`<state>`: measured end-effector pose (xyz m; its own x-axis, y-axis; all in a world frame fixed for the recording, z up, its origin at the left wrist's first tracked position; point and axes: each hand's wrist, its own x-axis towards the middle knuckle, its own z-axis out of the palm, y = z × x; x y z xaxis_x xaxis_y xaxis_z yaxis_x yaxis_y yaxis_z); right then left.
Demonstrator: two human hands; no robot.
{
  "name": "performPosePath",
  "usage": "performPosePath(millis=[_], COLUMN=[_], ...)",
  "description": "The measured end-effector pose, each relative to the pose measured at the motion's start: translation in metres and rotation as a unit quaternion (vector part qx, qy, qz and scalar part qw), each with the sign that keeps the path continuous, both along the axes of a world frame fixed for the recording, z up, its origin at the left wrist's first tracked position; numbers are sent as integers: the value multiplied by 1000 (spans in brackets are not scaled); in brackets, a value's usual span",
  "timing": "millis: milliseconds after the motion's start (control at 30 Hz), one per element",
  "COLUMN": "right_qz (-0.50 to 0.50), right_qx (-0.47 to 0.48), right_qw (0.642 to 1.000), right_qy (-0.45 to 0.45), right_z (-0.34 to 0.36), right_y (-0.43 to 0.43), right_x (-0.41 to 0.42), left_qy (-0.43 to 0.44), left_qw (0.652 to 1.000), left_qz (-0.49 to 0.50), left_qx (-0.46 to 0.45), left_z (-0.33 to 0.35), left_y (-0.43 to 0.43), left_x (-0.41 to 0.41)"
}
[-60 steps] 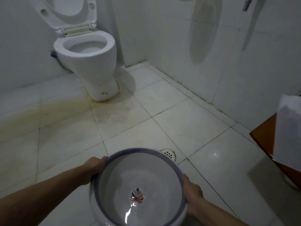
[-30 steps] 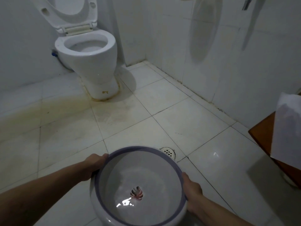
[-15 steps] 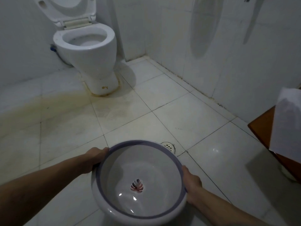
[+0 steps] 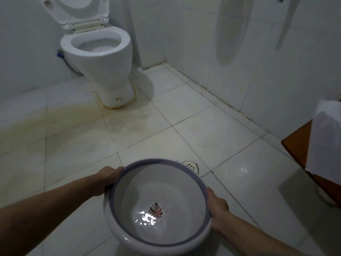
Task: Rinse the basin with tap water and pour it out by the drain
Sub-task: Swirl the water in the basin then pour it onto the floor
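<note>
The left hand (image 4: pixel 108 177) gripped the far-left rim of the basin (image 4: pixel 158 206), its fingers wrapped under the edge; this two-sided hold likely kept the water level. The basin, white with a purple rim and a leaf motif under shallow glinting water, hung above the floor just short of the drain (image 4: pixel 191 165). The right hand (image 4: pixel 217 206) clasped the right rim.

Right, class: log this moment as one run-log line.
stage: carrying to pour | basin: holds water, upright | left hand: on rim | right hand: on rim | floor drain: just beyond far rim | pour: not begun
</note>
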<state>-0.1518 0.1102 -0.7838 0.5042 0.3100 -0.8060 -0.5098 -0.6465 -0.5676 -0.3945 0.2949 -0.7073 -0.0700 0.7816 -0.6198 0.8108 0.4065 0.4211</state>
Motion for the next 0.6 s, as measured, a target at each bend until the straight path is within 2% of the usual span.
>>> performPosePath(millis=[600], right_qz=[5], right_qx=[-29], right_qw=[1000], right_qy=[3], right_z=[1], right_y=[2], right_x=[-2], left_qy=[4], left_qw=[1000], left_qz=[2], left_qx=[5], left_z=[-3], left_y=[2], left_x=[0])
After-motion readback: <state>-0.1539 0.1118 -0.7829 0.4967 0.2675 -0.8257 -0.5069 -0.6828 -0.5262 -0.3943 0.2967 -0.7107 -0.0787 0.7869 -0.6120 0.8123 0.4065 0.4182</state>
